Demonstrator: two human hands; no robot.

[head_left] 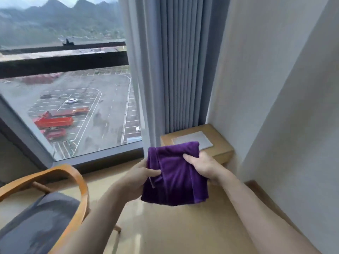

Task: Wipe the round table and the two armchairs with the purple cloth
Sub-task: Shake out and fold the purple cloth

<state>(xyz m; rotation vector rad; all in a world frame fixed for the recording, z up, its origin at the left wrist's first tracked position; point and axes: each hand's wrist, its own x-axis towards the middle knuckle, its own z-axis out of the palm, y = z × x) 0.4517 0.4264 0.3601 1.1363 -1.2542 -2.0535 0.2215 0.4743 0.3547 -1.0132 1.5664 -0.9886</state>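
A folded purple cloth (176, 176) hangs in the air in front of me, held by both hands. My left hand (141, 177) pinches its left edge with thumb on top. My right hand (203, 166) grips its right edge, thumb laid across the front. One armchair (55, 204) with a curved wooden frame and a grey seat cushion stands at the lower left, below and left of the cloth. The round table and the second armchair are out of view.
A large window (73, 110) fills the left, with grey curtains (176, 70) beside it. A low wooden ledge (218, 142) with a grey panel sits in the corner behind the cloth. White walls close the right side; light wooden floor lies below.
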